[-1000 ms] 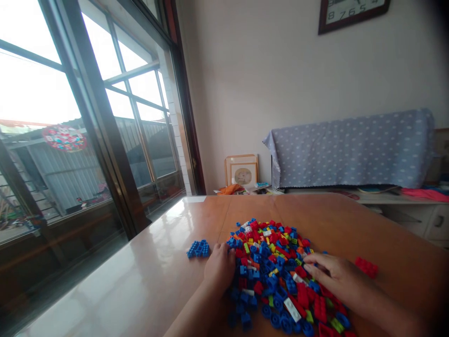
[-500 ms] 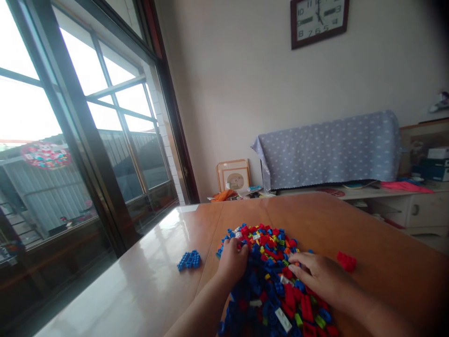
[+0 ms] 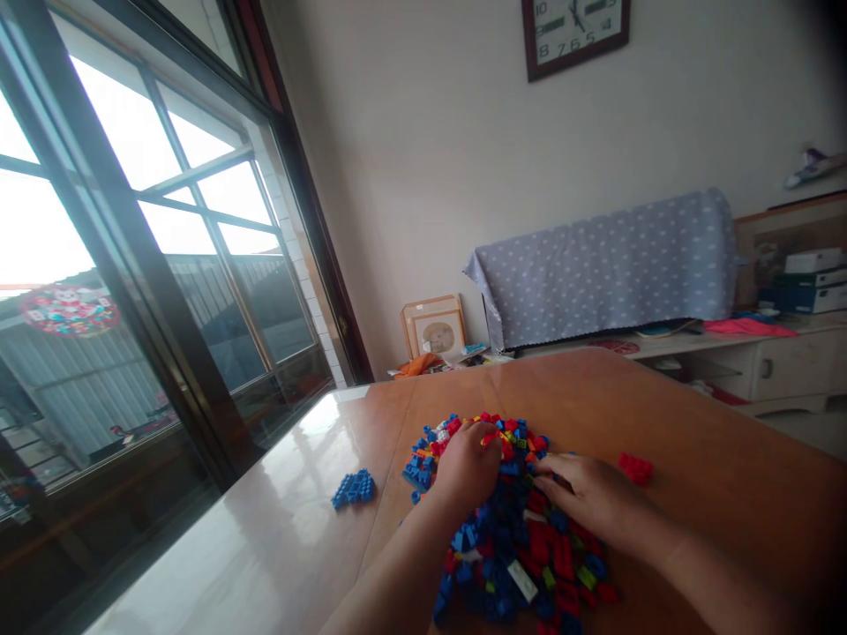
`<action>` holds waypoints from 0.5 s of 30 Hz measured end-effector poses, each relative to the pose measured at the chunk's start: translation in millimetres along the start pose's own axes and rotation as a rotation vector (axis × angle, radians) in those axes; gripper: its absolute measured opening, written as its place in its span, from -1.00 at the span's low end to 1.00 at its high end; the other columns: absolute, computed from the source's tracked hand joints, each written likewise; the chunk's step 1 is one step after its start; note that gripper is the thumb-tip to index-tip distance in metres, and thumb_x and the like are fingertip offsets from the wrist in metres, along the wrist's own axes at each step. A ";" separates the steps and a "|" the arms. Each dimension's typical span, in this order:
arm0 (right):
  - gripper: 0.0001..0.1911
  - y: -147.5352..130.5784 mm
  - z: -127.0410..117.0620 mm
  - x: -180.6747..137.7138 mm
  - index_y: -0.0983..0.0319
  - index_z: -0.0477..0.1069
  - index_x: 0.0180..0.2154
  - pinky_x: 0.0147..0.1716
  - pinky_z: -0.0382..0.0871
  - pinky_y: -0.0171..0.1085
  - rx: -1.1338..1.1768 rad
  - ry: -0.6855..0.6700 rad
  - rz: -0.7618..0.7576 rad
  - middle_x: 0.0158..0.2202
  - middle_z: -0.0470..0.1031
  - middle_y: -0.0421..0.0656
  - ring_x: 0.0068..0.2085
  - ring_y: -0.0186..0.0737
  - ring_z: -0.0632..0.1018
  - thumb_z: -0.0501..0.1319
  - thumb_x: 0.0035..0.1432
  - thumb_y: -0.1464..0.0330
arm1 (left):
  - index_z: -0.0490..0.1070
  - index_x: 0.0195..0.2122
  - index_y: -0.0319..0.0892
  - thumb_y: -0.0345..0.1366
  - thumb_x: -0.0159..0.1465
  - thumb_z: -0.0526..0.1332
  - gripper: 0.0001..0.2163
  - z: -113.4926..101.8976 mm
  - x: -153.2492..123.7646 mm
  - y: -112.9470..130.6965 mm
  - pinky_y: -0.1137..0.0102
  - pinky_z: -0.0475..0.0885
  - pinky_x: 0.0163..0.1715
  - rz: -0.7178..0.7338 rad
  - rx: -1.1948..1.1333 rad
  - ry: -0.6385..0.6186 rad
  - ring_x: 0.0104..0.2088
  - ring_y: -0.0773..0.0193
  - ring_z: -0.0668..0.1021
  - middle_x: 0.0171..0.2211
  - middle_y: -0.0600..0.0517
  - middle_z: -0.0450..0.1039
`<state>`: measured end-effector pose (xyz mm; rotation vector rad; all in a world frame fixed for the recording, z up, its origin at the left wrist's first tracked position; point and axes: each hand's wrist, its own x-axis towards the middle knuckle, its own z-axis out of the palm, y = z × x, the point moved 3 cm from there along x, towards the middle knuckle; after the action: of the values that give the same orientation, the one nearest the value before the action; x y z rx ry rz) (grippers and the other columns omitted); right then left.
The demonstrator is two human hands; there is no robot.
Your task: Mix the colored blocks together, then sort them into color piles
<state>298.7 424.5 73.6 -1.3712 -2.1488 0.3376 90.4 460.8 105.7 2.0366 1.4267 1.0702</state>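
- Your left hand (image 3: 468,466) is curling its fingers over the upper part of the brick pile (image 3: 503,516); they are hiding its grip, so you cannot tell whether it is holding a brick.
- Your right hand (image 3: 586,494) is resting at the pile's right edge, thumb and forefinger slightly parted at the tips; whether they are pinching a piece, you cannot tell.
- The pile is lying in front of you on the brown table (image 3: 543,384), mixing blue, red, yellow, green, orange and white bricks.
- A long white brick (image 3: 522,581) is lying on its nearer part.
- A blue brick cluster (image 3: 354,489) is sitting apart to the left; a red brick cluster (image 3: 636,469) is sitting just beyond your right hand.
- On the wall, the clock (image 3: 575,40) is showing 10, 8, 7, 6, 5 and 4, its top being cut off.
- Any lettering on the stacked boxes (image 3: 813,280) is staying too small to read.
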 end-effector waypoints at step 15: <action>-0.69 -2.1 0.3 -1.4 0.04 0.55 -0.12 -0.16 0.39 -0.24 -0.046 -0.019 0.006 -0.20 0.65 -0.16 -0.19 -0.11 0.62 0.08 0.31 0.12 | 0.53 -0.22 -0.30 -0.17 0.18 0.23 -0.71 -92.8 -5.4 -100.1 0.40 0.40 -0.43 -0.468 -0.217 0.261 -0.37 0.21 0.54 -0.33 -0.14 0.54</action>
<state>297.4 422.3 74.0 -1.4053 -2.1809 0.3059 -42.7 486.1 88.9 1.3557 1.7161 1.2422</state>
